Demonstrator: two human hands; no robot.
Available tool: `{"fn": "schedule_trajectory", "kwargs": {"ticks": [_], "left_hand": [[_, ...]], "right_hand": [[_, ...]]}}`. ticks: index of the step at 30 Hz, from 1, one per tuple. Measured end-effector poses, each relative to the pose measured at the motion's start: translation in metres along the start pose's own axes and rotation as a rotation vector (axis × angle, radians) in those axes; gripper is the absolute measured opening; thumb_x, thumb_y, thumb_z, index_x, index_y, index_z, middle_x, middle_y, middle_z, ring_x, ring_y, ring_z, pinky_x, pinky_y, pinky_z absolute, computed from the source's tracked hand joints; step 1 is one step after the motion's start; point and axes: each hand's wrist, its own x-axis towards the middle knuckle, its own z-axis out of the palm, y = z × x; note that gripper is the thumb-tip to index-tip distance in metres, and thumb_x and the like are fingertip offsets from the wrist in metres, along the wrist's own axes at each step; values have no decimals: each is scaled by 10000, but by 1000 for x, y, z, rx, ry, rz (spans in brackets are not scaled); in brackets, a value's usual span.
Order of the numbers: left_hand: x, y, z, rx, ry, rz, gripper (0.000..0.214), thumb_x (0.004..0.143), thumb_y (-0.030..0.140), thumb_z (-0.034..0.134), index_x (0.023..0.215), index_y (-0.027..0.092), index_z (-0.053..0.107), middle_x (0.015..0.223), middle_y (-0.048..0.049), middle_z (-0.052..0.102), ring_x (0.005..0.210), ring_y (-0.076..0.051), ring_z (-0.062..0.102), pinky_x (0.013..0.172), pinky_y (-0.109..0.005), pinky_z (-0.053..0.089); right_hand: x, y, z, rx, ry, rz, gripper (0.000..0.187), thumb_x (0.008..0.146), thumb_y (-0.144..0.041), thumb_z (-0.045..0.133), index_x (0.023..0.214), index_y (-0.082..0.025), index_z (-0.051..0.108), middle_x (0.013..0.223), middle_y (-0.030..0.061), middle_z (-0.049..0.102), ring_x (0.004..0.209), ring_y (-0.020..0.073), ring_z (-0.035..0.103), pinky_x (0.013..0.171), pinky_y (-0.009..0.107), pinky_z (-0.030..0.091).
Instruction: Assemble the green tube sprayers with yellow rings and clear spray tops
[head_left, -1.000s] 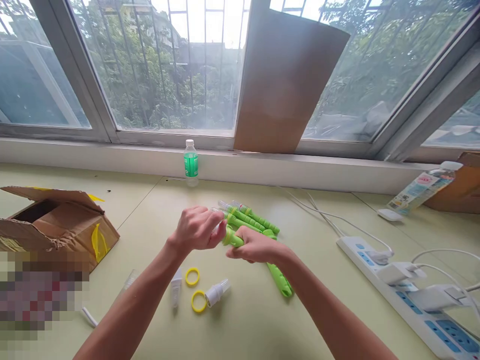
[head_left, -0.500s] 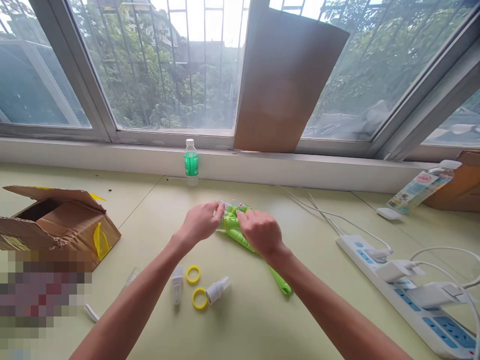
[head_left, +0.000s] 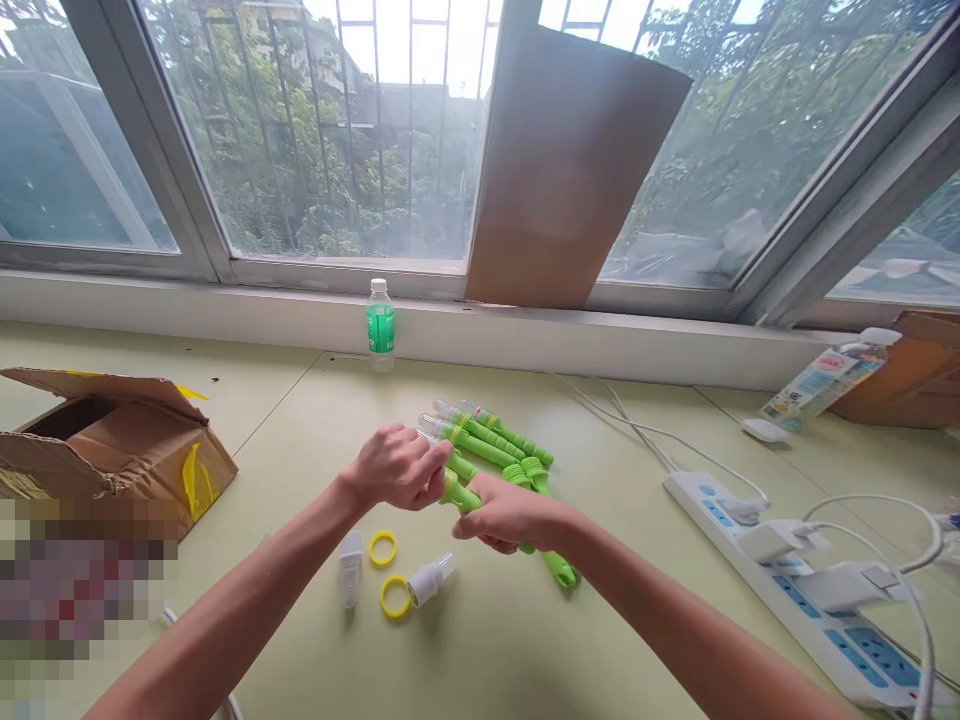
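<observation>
My right hand point(head_left: 504, 512) is wrapped around the handle of a green plastic stick point(head_left: 459, 494), held slanting above the table. My left hand point(head_left: 399, 466) is closed over the stick's upper end, hiding it. Just behind lie several similar green sticks with clear tips point(head_left: 491, 437), side by side. Two loose green handles with threaded tops point(head_left: 534, 474) rest partly beneath my right hand. Nearer to me are two yellow rings point(head_left: 382, 549), a white insert with a clear tip point(head_left: 432, 580) and another white insert point(head_left: 350, 568) standing beside my left forearm.
An open cardboard box point(head_left: 142, 450) is at the left. By the window ledge stands a green-labelled bottle point(head_left: 381, 328). A white power strip point(head_left: 787, 590) with plugs and cables runs along the right, and a larger bottle point(head_left: 825, 375) leans at the back right.
Both hands have come down toward me from the sticks, with a green stick between them. The row of sticks behind is now uncovered.
</observation>
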Motion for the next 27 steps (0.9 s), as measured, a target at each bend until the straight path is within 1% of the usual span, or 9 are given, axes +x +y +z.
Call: {"fn": "schedule_trajectory", "kwargs": {"ticks": [3, 6, 10, 12, 15, 18, 21, 23, 27], "left_hand": [[2, 4, -2, 67, 72, 119, 136, 745, 188, 416, 819, 186, 530, 456, 40, 448, 382, -134, 409, 451, -301, 257], [8, 7, -4, 107, 72, 96, 161, 781, 220, 428, 897, 176, 530, 487, 34, 481, 407, -147, 437, 456, -304, 282], [10, 14, -11, 117, 155, -201, 346, 837, 250, 540, 1156, 144, 460, 834, -77, 670, 697, -197, 621, 613, -306, 460], [4, 19, -15, 95, 205, -281, 438, 825, 237, 588, 1218, 136, 422, 1073, -165, 643, 934, -257, 628, 751, -352, 506], [-10, 27, -15, 36, 148, -318, 463, 829, 209, 588, 1247, 131, 406, 1148, -191, 601, 1035, -282, 595, 827, -396, 513], [-24, 32, -9, 13, -19, -333, 362, 874, 227, 529, 1215, 148, 441, 1122, -166, 615, 986, -262, 609, 782, -385, 523], [-33, 34, 1, 5, -171, -330, 201, 909, 264, 480, 1077, 160, 518, 1003, -127, 641, 858, -224, 624, 680, -338, 512], [-38, 33, 7, 17, -225, -287, 125, 920, 256, 458, 908, 173, 551, 828, -74, 634, 721, -187, 604, 590, -298, 465], [-47, 32, 13, 50, -230, -235, 262, 911, 173, 434, 654, 183, 486, 580, -10, 532, 525, -134, 504, 475, -278, 303]], "right_hand": [[-4, -1, 5, 126, -199, 68, 382, 734, -252, 636, 460, -206, 374, 406, -30, 423, 341, 106, 397, 359, 268, 338], [-5, -5, 6, 195, -232, 113, 362, 778, -298, 592, 530, -213, 342, 440, -37, 384, 377, 105, 375, 367, 263, 295], [-4, -7, -15, 187, -117, 107, 272, 804, -390, 593, 671, -216, 431, 536, -48, 409, 475, 107, 416, 436, 238, 344], [-2, 2, -32, 134, -19, 114, 222, 812, -401, 576, 732, -207, 502, 603, -34, 492, 517, 111, 458, 472, 233, 382], [6, 29, -56, 9, 176, 172, 235, 820, -398, 546, 921, -191, 591, 833, 26, 618, 618, 137, 536, 512, 239, 410], [21, 62, -75, -153, 358, 286, 317, 829, -373, 540, 1066, -170, 601, 954, 86, 651, 693, 170, 591, 601, 274, 436], [37, 89, -91, -307, 455, 390, 313, 836, -345, 586, 1075, -147, 625, 1002, 124, 653, 835, 214, 611, 735, 327, 452], [46, 101, -98, -377, 444, 437, 290, 864, -344, 605, 1075, -147, 624, 1063, 102, 637, 925, 214, 604, 806, 371, 471], [61, 118, -105, -453, 373, 492, 280, 908, -353, 592, 1116, -165, 614, 1157, 83, 610, 1019, 219, 594, 882, 424, 481]]}}
